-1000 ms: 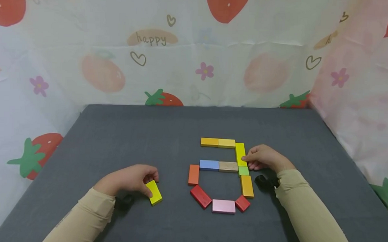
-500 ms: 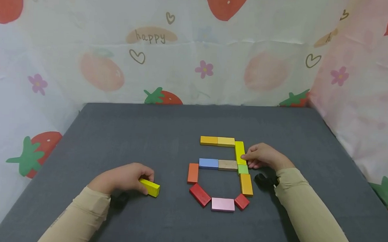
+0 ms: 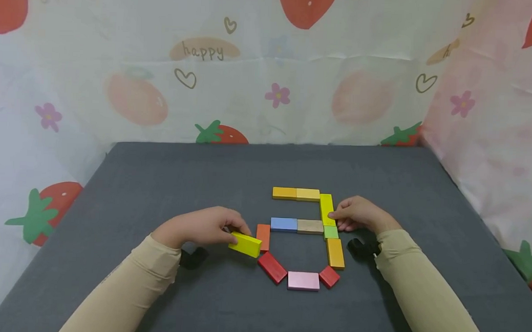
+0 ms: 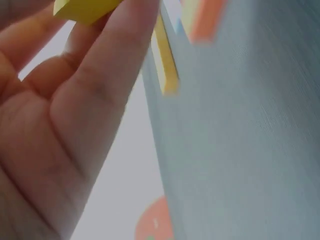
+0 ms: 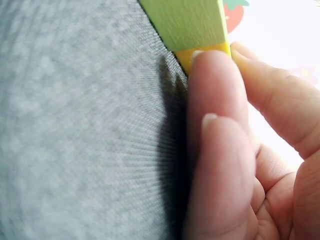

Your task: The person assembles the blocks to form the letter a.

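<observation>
My left hand (image 3: pixel 204 226) pinches a yellow block (image 3: pixel 245 244) between thumb and fingers, just left of the orange block (image 3: pixel 263 237). That yellow block also shows in the left wrist view at the fingertips. My right hand (image 3: pixel 363 214) touches another yellow block (image 3: pixel 327 207) lying on the table, its thumb on the top near the right edge and its fingertips against the side. In the right wrist view, a green block (image 5: pixel 192 25) adjoins that yellow one. Below the green one in the head view is an amber block (image 3: pixel 335 253).
Joined blocks form a figure on the dark table (image 3: pixel 182 177): amber and pale yellow blocks (image 3: pixel 307 195) at the far end, a blue block (image 3: pixel 283 224) and a wooden block (image 3: pixel 310 226) across the middle, red blocks (image 3: pixel 272 268) and a pink block (image 3: pixel 303 280) nearest me.
My left hand has turned the yellow block on the table's left, then carried it right to the orange block. My right hand has stayed at its yellow block.
</observation>
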A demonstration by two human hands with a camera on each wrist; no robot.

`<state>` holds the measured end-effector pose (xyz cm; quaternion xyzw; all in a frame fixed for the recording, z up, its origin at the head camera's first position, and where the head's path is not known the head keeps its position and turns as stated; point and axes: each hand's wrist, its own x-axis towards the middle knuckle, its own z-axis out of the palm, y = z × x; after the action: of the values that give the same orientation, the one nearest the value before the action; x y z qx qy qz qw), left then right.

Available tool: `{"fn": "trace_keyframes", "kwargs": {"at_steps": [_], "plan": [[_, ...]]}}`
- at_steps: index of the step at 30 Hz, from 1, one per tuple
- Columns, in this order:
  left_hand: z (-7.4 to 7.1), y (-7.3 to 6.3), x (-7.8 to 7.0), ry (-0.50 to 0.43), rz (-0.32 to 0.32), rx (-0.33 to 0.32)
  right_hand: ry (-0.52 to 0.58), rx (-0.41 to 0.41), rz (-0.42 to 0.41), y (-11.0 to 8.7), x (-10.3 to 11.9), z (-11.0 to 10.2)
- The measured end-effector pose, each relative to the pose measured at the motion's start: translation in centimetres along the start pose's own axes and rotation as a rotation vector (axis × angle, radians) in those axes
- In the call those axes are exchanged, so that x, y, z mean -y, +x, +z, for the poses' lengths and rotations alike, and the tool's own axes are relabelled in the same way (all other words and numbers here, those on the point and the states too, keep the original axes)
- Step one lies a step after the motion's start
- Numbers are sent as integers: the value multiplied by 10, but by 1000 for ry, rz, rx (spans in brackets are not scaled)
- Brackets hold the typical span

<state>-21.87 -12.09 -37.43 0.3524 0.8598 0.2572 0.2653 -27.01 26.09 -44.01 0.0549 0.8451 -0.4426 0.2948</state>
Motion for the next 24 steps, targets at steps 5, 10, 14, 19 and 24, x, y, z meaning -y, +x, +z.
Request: {"fn": "trace_keyframes", "kwargs": {"at_steps": [5,10,14,19,24], "plan": [[6,32,-26,-45,23,1,0,1,3,0,0,0],[16,58,-45,-125,25,-10,-4,1,2,0,2,1],[25,75,-57,-158,12,-25,-2,0,-1,0,2,0],[35,93,-72,-163,-10,-19,15,4,0,1,1,-1],[42,107,-85,-160,8,16,40,22,-7,0,0,-1]]}}
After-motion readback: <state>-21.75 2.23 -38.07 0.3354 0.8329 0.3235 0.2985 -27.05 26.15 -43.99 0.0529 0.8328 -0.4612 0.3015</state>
